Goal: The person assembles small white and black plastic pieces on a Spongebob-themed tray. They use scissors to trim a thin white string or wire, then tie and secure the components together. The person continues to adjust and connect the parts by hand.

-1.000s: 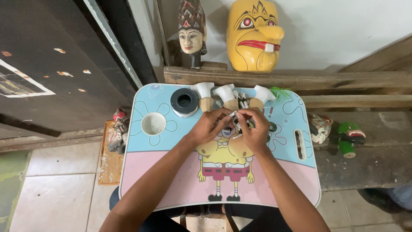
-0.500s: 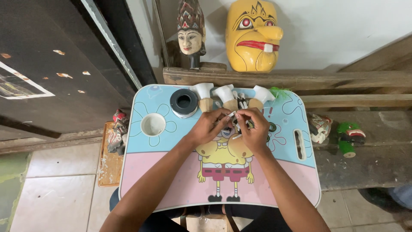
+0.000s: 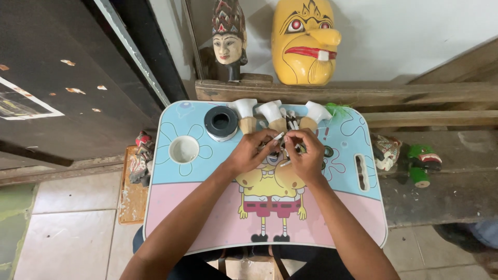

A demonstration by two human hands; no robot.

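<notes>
Both hands, left hand [image 3: 252, 152] and right hand [image 3: 307, 157], are pinching one small white-and-dark object [image 3: 279, 145] together above the blue-and-pink cartoon-printed lap table [image 3: 207, 218], black tape roll [image 3: 221, 122] at ten o'clock.

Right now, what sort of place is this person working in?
Probably a small home craft workshop for carved masks and figures: a yellow mask and carved head on a wooden ledge, white-topped wooden pieces on a cartoon lap table.

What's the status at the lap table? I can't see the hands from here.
Left hand and right hand together mid-table, pinching a small dark-and-white piece; exact grip unclear. Three white-capped wooden pieces just behind. Black-and-white roll and empty cup hole off left, not obstructing.
</notes>
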